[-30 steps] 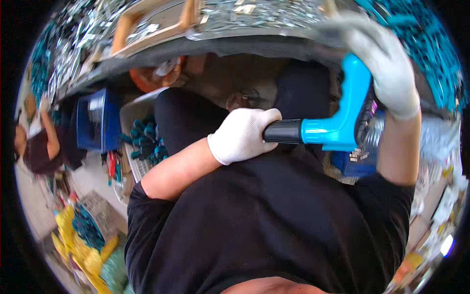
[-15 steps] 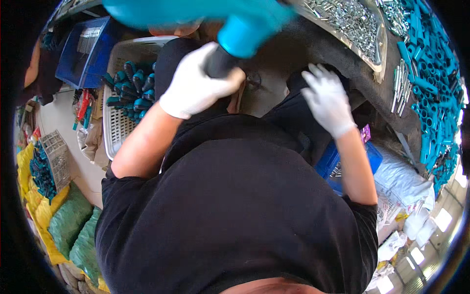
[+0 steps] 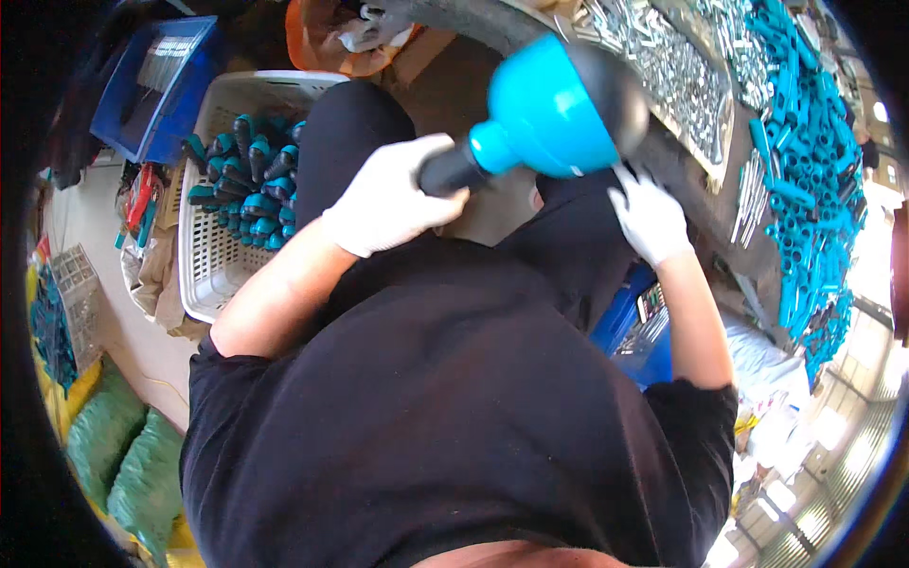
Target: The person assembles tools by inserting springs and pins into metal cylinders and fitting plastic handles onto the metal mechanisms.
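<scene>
My left hand (image 3: 393, 194), in a white glove, is closed around the black handle of a teal tool (image 3: 549, 109). The tool has a narrow teal neck, a wide bell-shaped head and a dark rounded end. It is held up in front of me, head to the right; its exact kind is unclear. My right hand (image 3: 649, 216), gloved too, has its fingers apart over my right thigh. One fingertip is at the lower edge of the tool's head; whether it touches, I cannot tell.
A white basket (image 3: 197, 256) of teal-and-black handled pieces stands left, beside a blue bin (image 3: 189, 104). Along the right bench lie metal fasteners (image 3: 653, 62), thin rods (image 3: 750, 194) and heaped teal tubes (image 3: 819, 189). A blue box (image 3: 620, 317) sits under my right arm. Green sacks (image 3: 109, 417) lie lower left.
The teal tool has swung down and to the right, its head now showing its dark end. My left hand keeps its grip. My right hand has shifted slightly down and right.
</scene>
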`<state>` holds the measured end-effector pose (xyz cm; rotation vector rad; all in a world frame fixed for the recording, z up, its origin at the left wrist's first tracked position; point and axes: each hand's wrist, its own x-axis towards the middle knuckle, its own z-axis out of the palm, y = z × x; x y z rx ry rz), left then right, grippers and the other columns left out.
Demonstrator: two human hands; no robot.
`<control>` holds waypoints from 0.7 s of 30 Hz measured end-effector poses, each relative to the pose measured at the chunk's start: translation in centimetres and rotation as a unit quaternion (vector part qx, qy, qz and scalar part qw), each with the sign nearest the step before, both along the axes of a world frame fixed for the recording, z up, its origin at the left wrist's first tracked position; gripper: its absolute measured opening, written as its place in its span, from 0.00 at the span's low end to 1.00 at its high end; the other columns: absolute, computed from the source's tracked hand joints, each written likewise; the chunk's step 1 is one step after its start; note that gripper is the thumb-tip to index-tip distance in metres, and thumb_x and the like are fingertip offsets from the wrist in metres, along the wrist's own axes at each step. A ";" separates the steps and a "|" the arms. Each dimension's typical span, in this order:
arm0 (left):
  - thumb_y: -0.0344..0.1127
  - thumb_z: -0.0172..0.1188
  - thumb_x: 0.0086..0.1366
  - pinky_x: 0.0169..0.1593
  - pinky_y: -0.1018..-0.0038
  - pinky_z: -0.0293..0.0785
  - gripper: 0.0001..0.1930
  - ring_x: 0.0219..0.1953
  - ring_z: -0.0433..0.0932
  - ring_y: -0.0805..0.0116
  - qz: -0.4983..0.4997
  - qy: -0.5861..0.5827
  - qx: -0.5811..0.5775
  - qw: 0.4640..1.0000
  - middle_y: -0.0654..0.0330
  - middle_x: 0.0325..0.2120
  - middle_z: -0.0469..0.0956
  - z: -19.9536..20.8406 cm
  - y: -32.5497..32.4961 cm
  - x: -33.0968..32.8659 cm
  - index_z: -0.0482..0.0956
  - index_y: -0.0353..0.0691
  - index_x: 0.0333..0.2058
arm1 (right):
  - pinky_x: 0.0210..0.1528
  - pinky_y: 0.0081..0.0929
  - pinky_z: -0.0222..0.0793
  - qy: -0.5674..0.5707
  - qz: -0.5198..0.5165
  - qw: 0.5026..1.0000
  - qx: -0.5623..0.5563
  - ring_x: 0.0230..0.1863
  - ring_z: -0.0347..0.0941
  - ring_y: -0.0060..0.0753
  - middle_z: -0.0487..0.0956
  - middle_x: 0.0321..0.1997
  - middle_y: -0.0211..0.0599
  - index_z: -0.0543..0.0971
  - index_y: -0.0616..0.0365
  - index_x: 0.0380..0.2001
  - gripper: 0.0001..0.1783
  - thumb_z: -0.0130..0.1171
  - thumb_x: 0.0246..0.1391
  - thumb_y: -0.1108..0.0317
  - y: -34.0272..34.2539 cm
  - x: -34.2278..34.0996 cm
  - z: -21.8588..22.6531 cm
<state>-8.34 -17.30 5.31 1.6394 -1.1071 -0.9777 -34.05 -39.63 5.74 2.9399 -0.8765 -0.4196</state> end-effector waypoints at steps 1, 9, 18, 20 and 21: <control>0.38 0.61 0.51 0.33 0.71 0.70 0.12 0.25 0.73 0.68 -0.023 0.007 -0.014 1.000 0.57 0.20 0.73 -0.7 0.2 -0.4 0.74 0.38 0.31 | 0.52 0.41 0.68 0.035 -0.047 0.998 0.026 0.48 0.73 0.51 0.74 0.53 0.46 0.74 0.53 0.51 0.21 0.49 0.57 0.57 0.4 -0.6 1.8; 0.37 0.63 0.50 0.34 0.66 0.71 0.13 0.27 0.77 0.55 -0.278 -0.061 -0.008 0.959 0.49 0.23 0.75 -1.3 -2.2 -2.4 0.73 0.38 0.32 | 0.55 0.37 0.67 -0.340 0.223 0.914 0.004 0.54 0.71 0.51 0.76 0.51 0.49 0.79 0.56 0.41 0.21 0.63 0.37 0.67 7.9 6.7 16.5; 0.36 0.62 0.48 0.33 0.64 0.72 0.10 0.27 0.77 0.51 -0.184 -0.019 -0.007 0.983 0.50 0.21 0.76 0.7 -2.0 -1.3 0.74 0.40 0.28 | 0.66 0.44 0.51 -0.411 0.059 0.788 0.455 0.61 0.65 0.53 0.72 0.58 0.47 0.79 0.54 0.44 0.17 0.53 0.55 0.59 6.6 1.2 9.8; 0.36 0.62 0.48 0.33 0.62 0.72 0.10 0.28 0.77 0.49 -0.209 -0.084 -0.063 0.972 0.49 0.21 0.75 -1.4 -2.1 -2.7 0.73 0.40 0.29 | 0.68 0.49 0.46 -0.367 0.263 0.802 0.392 0.62 0.64 0.53 0.72 0.57 0.47 0.80 0.53 0.44 0.17 0.52 0.53 0.62 7.3 2.9 12.2; 0.36 0.62 0.48 0.33 0.61 0.72 0.11 0.28 0.78 0.49 -0.221 -0.120 -0.107 0.962 0.49 0.22 0.75 -2.0 -1.5 -3.9 0.73 0.40 0.29 | 0.68 0.50 0.45 -0.325 0.325 0.816 0.350 0.62 0.65 0.51 0.73 0.56 0.46 0.80 0.53 0.44 0.17 0.51 0.52 0.64 7.4 5.0 14.3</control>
